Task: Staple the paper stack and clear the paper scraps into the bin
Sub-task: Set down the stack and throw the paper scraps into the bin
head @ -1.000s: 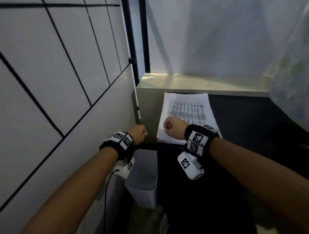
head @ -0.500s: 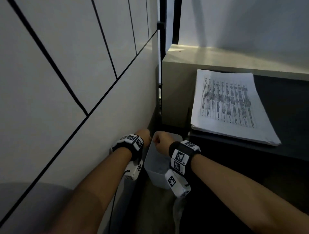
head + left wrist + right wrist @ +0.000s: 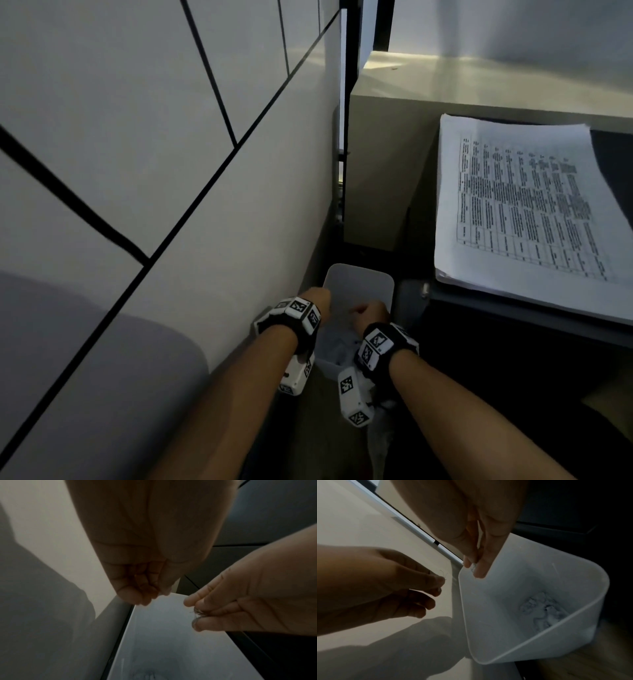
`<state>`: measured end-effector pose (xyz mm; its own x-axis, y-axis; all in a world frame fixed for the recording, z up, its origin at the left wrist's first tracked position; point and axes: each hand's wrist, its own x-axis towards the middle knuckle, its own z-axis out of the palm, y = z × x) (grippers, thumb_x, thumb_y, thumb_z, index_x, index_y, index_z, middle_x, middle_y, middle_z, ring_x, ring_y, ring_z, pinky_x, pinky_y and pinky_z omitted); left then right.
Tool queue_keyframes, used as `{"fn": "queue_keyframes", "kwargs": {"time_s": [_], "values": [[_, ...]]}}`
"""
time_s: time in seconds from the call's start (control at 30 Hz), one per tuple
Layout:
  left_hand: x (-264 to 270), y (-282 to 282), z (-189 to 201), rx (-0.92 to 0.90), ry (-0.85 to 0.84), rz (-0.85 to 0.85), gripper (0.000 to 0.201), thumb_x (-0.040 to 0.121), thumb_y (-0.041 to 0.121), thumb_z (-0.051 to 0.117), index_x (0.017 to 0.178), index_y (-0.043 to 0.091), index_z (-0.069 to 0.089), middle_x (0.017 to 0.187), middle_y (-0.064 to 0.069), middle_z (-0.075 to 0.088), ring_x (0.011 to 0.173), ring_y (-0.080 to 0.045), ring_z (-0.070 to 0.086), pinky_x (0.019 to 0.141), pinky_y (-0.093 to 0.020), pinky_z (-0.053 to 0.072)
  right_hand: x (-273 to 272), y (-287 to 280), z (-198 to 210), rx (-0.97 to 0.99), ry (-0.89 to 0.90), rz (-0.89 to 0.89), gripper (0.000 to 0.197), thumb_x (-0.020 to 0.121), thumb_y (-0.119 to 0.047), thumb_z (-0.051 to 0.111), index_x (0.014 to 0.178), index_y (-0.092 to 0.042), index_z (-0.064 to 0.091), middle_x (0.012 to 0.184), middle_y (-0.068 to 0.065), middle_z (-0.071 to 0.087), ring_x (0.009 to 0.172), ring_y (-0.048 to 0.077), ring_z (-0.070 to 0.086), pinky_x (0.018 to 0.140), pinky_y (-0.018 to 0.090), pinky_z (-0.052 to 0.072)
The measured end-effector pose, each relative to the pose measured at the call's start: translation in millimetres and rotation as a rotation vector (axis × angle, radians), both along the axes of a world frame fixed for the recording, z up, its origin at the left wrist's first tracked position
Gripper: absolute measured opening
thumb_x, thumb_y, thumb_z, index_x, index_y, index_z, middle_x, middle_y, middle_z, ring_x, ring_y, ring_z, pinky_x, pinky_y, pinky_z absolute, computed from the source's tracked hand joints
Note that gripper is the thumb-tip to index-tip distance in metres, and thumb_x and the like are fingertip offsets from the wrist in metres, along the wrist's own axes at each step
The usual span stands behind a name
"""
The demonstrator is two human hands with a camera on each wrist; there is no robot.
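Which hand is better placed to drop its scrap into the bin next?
Right, probably. The right hand pinches a pale scrap directly above the bin opening. The left hand also pinches something tiny, but sits beside the rim over the wall side.

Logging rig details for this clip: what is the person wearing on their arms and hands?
Both forearms are bare, with no sleeves or gloves. Each wrist carries a black band studded with white blocks printed with black square-pattern markers. A white camera housing, also marked with such tags, hangs under the right wrist, and a similar one under the left. No ring or watch shows.
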<state>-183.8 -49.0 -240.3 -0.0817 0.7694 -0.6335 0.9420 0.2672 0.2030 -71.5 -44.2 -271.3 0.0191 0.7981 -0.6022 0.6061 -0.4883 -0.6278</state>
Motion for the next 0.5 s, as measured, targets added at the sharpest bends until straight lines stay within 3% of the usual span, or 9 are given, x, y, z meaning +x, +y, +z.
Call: {"fn": "queue_keyframes", "kwargs": {"time_s": [0.1, 0.2, 0.3, 0.4, 0.47, 0.5], "values": [[1, 4, -9, 0.003, -0.003, 0.015, 0.033, 0.096, 0.009, 0.045, 0.121, -0.008, 0.058, 0.13, -0.023, 0.057, 0.121, -0.034, 0.054, 0.099, -0.036, 0.043, 1, -2, -11, -0.018, 0.061, -0.104, 0.024, 0.089, -0.001, 0.052, 0.106, 0.008, 0.067, 0.118, 0.025, 0.064, 0.11, 0.037, 0.059, 0.087, 0.035, 0.047], [-1, 8, -23, -0.003, -0.029, 0.056, 0.035, 0.096, 0.01, 0.045, 0.126, -0.005, 0.056, 0.135, -0.02, 0.054, 0.126, -0.032, 0.051, 0.104, -0.034, 0.041, 5, -3, -17, -0.051, 0.099, -0.134, 0.026, 0.09, -0.003, 0.051, 0.11, 0.005, 0.066, 0.12, 0.021, 0.064, 0.112, 0.034, 0.059, 0.077, 0.023, 0.039], [0, 7, -26, -0.054, -0.004, 0.045, 0.034, 0.097, 0.014, 0.046, 0.126, 0.0, 0.057, 0.135, -0.017, 0.055, 0.125, -0.031, 0.052, 0.104, -0.036, 0.041, 9, -6, -25, -0.081, 0.126, -0.139, 0.029, 0.091, -0.007, 0.051, 0.116, -0.002, 0.064, 0.122, 0.016, 0.063, 0.117, 0.03, 0.057, 0.079, 0.017, 0.037], [-3, 14, -50, -0.06, 0.023, 0.053, 0.034, 0.093, 0.024, 0.052, 0.12, 0.005, 0.061, 0.126, -0.013, 0.062, 0.114, -0.03, 0.06, 0.092, -0.033, 0.046, 5, -10, -35, -0.016, 0.169, -0.254, 0.022, 0.085, 0.001, 0.055, 0.1, 0.005, 0.07, 0.11, 0.024, 0.067, 0.107, 0.036, 0.062, 0.091, 0.034, 0.051], [-1, 17, -55, -0.073, 0.073, 0.051, 0.041, 0.089, 0.034, 0.054, 0.119, 0.007, 0.061, 0.127, -0.01, 0.062, 0.112, -0.032, 0.061, 0.09, -0.035, 0.049, 4, -11, -37, 0.007, 0.182, -0.323, 0.019, 0.081, 0.009, 0.055, 0.092, 0.011, 0.07, 0.103, 0.028, 0.068, 0.1, 0.039, 0.064, 0.086, 0.036, 0.051], [4, 19, -50, -0.088, 0.079, 0.038, 0.039, 0.09, 0.031, 0.054, 0.119, 0.005, 0.061, 0.128, -0.012, 0.061, 0.113, -0.032, 0.06, 0.091, -0.036, 0.049, 3, -12, -34, 0.018, 0.188, -0.33, 0.018, 0.08, 0.011, 0.055, 0.09, 0.012, 0.07, 0.101, 0.029, 0.069, 0.099, 0.039, 0.064, 0.083, 0.034, 0.05]]}}
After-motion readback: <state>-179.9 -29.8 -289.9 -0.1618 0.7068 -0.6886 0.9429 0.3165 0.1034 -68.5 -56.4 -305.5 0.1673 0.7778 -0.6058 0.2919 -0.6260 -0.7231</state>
